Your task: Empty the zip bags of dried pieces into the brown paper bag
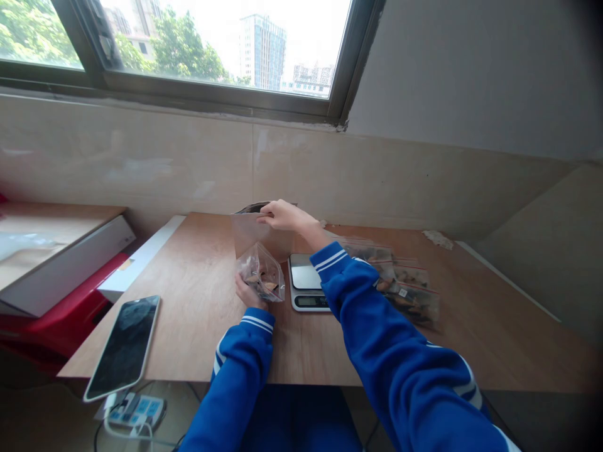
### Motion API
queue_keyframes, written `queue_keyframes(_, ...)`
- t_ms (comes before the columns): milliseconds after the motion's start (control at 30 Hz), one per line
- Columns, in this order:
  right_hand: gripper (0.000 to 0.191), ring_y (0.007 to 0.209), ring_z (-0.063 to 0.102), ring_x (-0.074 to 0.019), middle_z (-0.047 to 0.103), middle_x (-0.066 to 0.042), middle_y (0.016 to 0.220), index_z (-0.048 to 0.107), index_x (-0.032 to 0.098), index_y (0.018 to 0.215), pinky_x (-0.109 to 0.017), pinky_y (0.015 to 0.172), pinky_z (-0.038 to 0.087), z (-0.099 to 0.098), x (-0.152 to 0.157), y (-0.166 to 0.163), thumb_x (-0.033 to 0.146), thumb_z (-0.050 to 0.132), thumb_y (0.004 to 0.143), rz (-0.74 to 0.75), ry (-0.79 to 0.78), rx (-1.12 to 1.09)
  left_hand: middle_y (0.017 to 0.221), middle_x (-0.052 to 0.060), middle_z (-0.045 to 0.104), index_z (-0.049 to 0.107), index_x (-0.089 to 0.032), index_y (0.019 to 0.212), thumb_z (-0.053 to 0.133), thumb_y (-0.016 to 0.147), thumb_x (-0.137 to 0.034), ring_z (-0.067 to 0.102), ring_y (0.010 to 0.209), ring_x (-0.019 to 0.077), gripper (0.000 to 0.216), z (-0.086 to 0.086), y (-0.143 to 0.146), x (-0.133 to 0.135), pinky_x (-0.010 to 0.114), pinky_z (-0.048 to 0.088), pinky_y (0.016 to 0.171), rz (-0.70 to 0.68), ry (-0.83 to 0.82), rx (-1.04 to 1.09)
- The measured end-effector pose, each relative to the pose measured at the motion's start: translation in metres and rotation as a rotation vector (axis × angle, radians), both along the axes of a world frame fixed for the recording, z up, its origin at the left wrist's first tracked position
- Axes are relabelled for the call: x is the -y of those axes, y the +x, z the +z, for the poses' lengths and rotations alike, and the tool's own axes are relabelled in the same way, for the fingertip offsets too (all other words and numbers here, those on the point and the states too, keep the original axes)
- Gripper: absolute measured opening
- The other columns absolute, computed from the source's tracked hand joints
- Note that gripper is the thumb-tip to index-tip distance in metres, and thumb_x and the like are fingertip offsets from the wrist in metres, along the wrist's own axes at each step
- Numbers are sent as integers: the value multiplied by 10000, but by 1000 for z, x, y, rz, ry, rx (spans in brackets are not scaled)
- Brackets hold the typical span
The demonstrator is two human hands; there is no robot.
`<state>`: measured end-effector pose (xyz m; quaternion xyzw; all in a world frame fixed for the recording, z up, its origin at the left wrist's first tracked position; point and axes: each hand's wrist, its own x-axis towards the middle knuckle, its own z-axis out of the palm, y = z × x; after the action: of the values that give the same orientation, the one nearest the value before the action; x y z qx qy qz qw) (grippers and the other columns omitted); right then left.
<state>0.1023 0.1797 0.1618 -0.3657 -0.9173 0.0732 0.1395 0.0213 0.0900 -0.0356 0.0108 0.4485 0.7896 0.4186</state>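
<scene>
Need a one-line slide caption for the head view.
Left hand cups the filled bottom of a clear bag, right hand pinches its top, beside a kitchen scale.

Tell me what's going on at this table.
A person in blue sleeves holds a clear zip bag with brown pieces inside at the wooden table. The left hand cups its bottom; the right hand pinches its top edge. A small digital scale sits just right of it, with filled bags piled beyond. A phone lies at the left.

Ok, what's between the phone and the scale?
In the head view, the left hand holding a clear bag sits between the phone and the scale; otherwise it's bare table.
</scene>
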Motion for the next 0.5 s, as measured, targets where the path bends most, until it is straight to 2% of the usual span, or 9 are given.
queue_keyframes(67,248,660,514,-146,624,-28,704,633,158,729,-263,632,325,-2,0,-2,310,572,916,-7,19,2,823,68,681,670,-148,901,402,873,-464,664,793,186,416,0,1,0,293,513,699,50,-2,-64)
queue_keyframes(167,90,943,559,-211,647,-86,988,634,150,948,-305,829,384,-5,6,-4,207,600,888,-14,156,-79,821,66,687,666,-147,928,403,865,-467,660,759,178,419,2,2,1,294,509,689,49,9,-56)
queue_keyframes(233,213,1102,510,-243,589,-121,1154,590,139,1078,-357,945,373,-6,17,-3,170,609,868,-56,260,-206,774,71,688,666,-128,947,379,866,-469,643,662,172,453,4,3,1,288,500,622,-3,29,-2)
queue_keyframes(300,225,1124,501,-235,562,-136,1185,568,118,1106,-361,974,380,-7,32,0,145,562,883,-93,273,-335,745,77,687,664,-109,972,361,866,-475,617,582,164,487,2,2,0,278,480,557,-37,46,40)
queue_keyframes(333,199,1088,524,-217,578,-133,1153,574,110,1086,-342,957,398,-9,40,3,123,517,896,-90,226,-371,747,80,688,663,-103,988,357,867,-480,606,557,161,501,0,2,-1,276,471,536,-51,54,53)
queue_keyframes(400,204,968,578,-180,633,-106,1041,614,113,995,-294,879,439,-16,53,10,70,440,898,-37,20,-326,783,87,694,660,-99,1024,359,869,-484,608,559,163,513,-7,1,-5,279,472,534,-61,75,69)
queue_keyframes(500,243,836,618,-156,688,-70,938,673,132,908,-249,761,469,-38,64,19,22,471,830,97,-351,-57,888,86,696,649,-117,1073,398,870,-480,666,712,190,486,-20,-1,-11,300,518,641,-23,115,85)
